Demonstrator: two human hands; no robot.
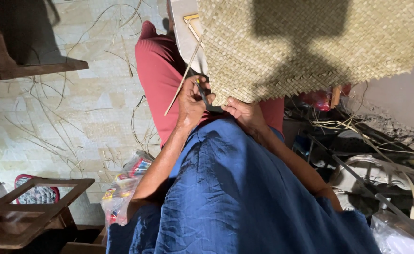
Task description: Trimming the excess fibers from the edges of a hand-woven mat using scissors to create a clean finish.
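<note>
Blue creased cloth (244,197) fills the near middle of the view, draped over the person's lap, and both bare forearms run up from it to the hands. The left hand (191,101) is curled around a pair of dark scissors (206,97), fingers clenched through the handles, with the blades pointing toward the lower edge of a woven straw mat (310,42). A loose pale strip (182,81) slants down from the mat's left edge past this hand. The right hand (245,113) sits just beside the scissors, its thumb and fingers pinching the mat's bottom edge from below, so it is closed on the weave. The mat itself spreads across the far right, held up in front of the person, with a dark shadow falling over its middle.

Beyond the hands a red ribbed garment (157,70) covers a leg stretching to the far left. Further left lies a pale tiled floor (80,94) scattered with thin straw offcuts (52,136). A clear plastic bag of colourful packets (124,186) rests near left beside the elbow, and a wooden frame (33,207) stands at the near left corner. Tangled strips and dark clutter (367,155) lie to the right.
</note>
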